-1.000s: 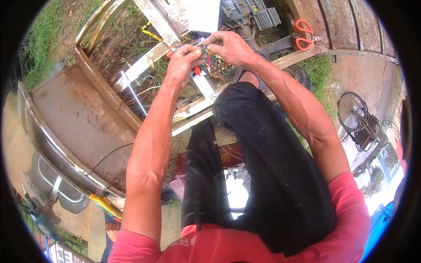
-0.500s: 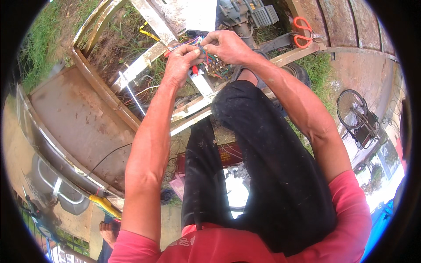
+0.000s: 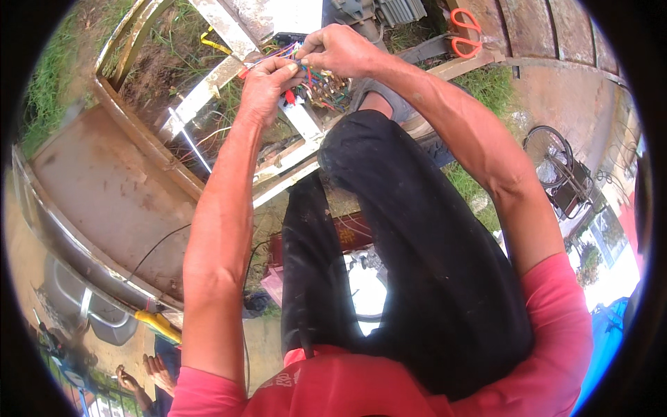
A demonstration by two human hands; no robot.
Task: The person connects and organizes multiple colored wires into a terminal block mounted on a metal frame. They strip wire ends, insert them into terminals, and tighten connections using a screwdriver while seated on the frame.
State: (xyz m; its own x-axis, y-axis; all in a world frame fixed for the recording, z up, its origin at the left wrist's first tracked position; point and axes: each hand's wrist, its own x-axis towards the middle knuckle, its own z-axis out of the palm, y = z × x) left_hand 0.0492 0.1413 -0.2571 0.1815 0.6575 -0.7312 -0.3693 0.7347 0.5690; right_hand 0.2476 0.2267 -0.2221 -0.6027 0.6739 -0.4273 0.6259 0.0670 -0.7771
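My left hand (image 3: 267, 87) and my right hand (image 3: 342, 53) meet at the top centre, fingertips almost touching. Both pinch thin electrical wire between thumb and fingers; the exact strand is too small to make out. Just below them a bundle of coloured wires (image 3: 325, 92), with green, blue and red strands and several coppery ends, spreads over a metal frame (image 3: 301, 121). A red connector-like piece (image 3: 290, 97) lies beside my left fingers. My fingers partly hide the wires behind them.
Orange-handled scissors (image 3: 465, 43) rest on the frame to the right. A yellow-handled tool (image 3: 214, 42) lies at the upper left, near a grey motor (image 3: 379, 11). My bent knee (image 3: 361, 139) is under my right arm. Another person's hand (image 3: 160, 375) shows at lower left.
The whole view has shifted, so the frame and hands appear higher and further left. My hands keep their pinch at the wires. Another person's hands now show at lower left.
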